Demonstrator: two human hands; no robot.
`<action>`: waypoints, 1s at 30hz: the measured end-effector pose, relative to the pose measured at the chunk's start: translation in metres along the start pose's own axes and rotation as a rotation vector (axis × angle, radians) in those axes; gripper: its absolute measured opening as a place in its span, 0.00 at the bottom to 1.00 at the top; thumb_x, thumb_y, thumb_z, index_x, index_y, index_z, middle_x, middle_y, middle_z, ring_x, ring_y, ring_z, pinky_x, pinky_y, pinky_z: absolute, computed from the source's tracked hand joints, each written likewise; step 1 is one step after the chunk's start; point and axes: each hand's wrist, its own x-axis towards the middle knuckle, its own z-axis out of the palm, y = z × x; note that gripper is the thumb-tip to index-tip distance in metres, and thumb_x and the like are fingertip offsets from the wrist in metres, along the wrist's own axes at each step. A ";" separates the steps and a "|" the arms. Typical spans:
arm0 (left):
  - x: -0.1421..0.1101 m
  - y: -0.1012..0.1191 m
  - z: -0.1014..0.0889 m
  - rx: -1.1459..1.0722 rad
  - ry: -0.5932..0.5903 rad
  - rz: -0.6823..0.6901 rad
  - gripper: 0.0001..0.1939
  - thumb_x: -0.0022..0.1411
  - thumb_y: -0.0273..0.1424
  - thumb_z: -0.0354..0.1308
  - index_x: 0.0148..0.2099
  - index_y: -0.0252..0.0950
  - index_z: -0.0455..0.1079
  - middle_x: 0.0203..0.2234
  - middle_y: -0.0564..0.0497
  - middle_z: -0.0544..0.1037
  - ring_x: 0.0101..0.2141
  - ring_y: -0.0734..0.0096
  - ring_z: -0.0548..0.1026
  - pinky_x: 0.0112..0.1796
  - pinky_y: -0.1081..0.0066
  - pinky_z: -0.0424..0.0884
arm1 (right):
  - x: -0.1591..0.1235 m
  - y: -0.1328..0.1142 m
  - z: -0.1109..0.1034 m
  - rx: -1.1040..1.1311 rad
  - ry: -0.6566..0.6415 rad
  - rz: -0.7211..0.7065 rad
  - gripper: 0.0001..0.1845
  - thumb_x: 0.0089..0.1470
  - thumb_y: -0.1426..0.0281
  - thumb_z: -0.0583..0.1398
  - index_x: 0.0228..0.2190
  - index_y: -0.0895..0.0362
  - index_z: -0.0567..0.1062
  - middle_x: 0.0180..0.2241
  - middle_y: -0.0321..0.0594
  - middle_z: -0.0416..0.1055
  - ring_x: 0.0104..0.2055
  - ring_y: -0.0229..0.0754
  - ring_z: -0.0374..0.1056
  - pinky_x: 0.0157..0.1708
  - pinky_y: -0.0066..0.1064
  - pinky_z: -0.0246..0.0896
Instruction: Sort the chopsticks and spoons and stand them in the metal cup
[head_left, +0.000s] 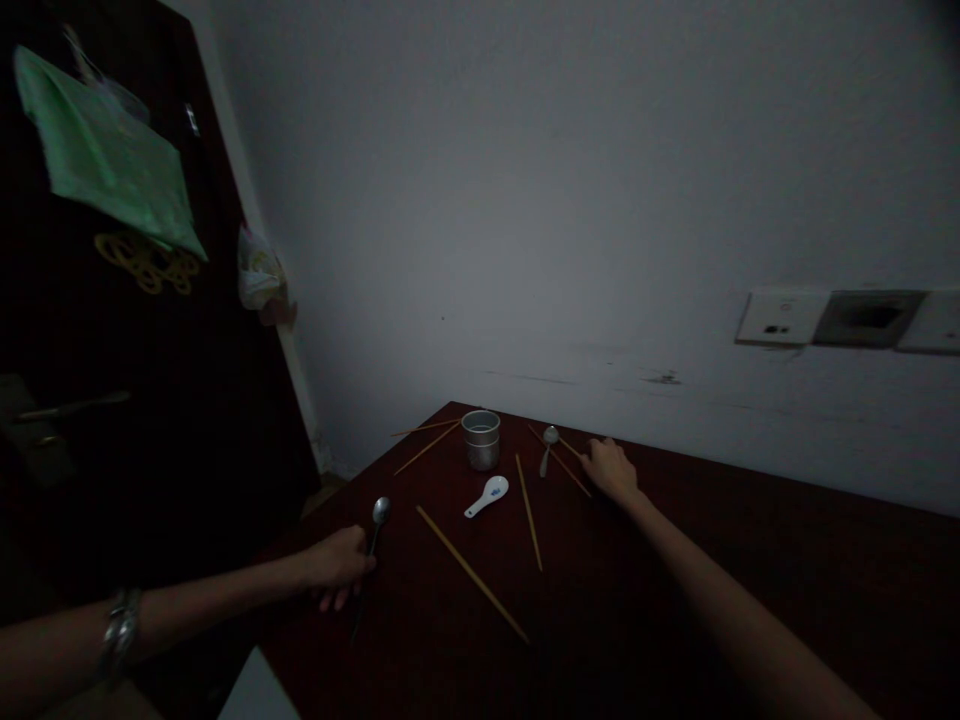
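Note:
At the table's left edge, my left hand (341, 562) is closed on the handle of a long metal spoon (381, 511), its bowl pointing away from me. Farther off on the right, my right hand (610, 468) has its fingers closed around the near end of a chopstick (568, 447). Close to that hand lie a small metal spoon (550, 437) and another chopstick (576, 478). A white ceramic spoon (491, 492) lies between the hands, in front of an upright metal cup (481, 440). Both hands partly hide their fingertips.
Two single chopsticks lie in the middle of the dark red table (600, 620): a long chopstick (472, 574) and a shorter-looking chopstick (529, 512). Left of the cup, two chopsticks (427, 448) meet at one end. A wall (525, 250) borders the table; a dark door (187, 400) stands left.

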 end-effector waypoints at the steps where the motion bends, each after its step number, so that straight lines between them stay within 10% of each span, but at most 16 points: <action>1: 0.000 0.000 0.001 -0.019 -0.018 0.004 0.14 0.53 0.29 0.42 0.17 0.33 0.59 0.11 0.52 0.68 0.09 0.76 0.62 0.11 0.78 0.54 | -0.001 0.004 0.000 -0.020 -0.001 0.001 0.20 0.54 0.60 0.49 0.42 0.59 0.68 0.44 0.53 0.62 0.46 0.51 0.61 0.38 0.36 0.58; 6: -0.002 0.006 0.002 -0.053 -0.057 0.002 0.14 0.51 0.27 0.41 0.17 0.33 0.59 0.10 0.52 0.67 0.09 0.75 0.63 0.11 0.78 0.54 | -0.004 0.007 0.007 -0.017 -0.077 -0.041 0.30 0.48 0.50 0.52 0.47 0.56 0.67 0.44 0.52 0.61 0.47 0.54 0.60 0.39 0.39 0.58; 16: -0.009 0.016 0.003 0.000 -0.063 0.032 0.15 0.54 0.29 0.42 0.17 0.33 0.58 0.11 0.51 0.68 0.10 0.77 0.63 0.12 0.79 0.55 | -0.020 -0.011 0.001 -0.007 -0.138 -0.121 0.13 0.51 0.65 0.54 0.37 0.57 0.72 0.42 0.46 0.63 0.42 0.44 0.66 0.36 0.31 0.59; 30: -0.004 0.017 0.003 0.119 -0.041 0.048 0.18 0.56 0.32 0.42 0.16 0.33 0.58 0.18 0.43 0.75 0.11 0.75 0.66 0.12 0.79 0.57 | -0.081 -0.058 -0.022 -0.046 -0.295 -0.235 0.19 0.40 0.62 0.60 0.35 0.61 0.73 0.41 0.52 0.68 0.46 0.55 0.63 0.40 0.37 0.59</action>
